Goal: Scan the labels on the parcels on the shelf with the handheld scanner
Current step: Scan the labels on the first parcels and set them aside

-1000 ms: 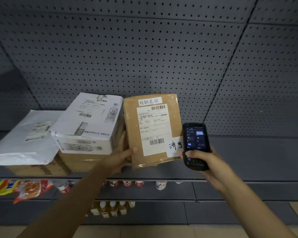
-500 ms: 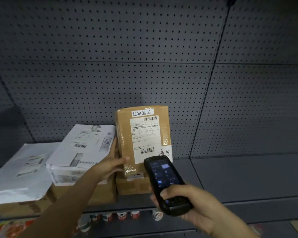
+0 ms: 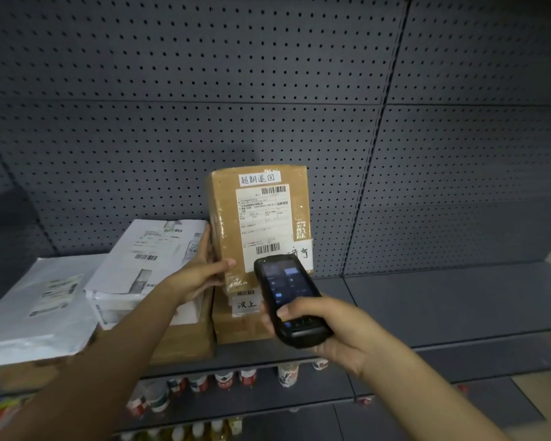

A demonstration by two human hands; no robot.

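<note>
A brown cardboard parcel [image 3: 226, 218] stands upright on a lower brown box [image 3: 236, 329], its white label with barcodes facing me. My left hand [image 3: 201, 275] grips the parcel's left edge, thumb across its front. My right hand [image 3: 328, 332] holds a black handheld scanner [image 3: 288, 294] with a lit screen, its top end just below the label's lower barcode. The scanner covers the parcel's lower right corner.
A white labelled box [image 3: 147, 259] sits on another brown box [image 3: 185, 342] to the left, beside a white mailer bag [image 3: 35, 307]. The grey shelf [image 3: 458, 300] stretches right, backed by perforated panels. Bottles and cans [image 3: 223, 380] line the shelf below.
The upright parcel now rests on the lower box, whose small label has come into sight. The scanner has moved in front of the parcel, below its lower barcode. My view has tilted upward.
</note>
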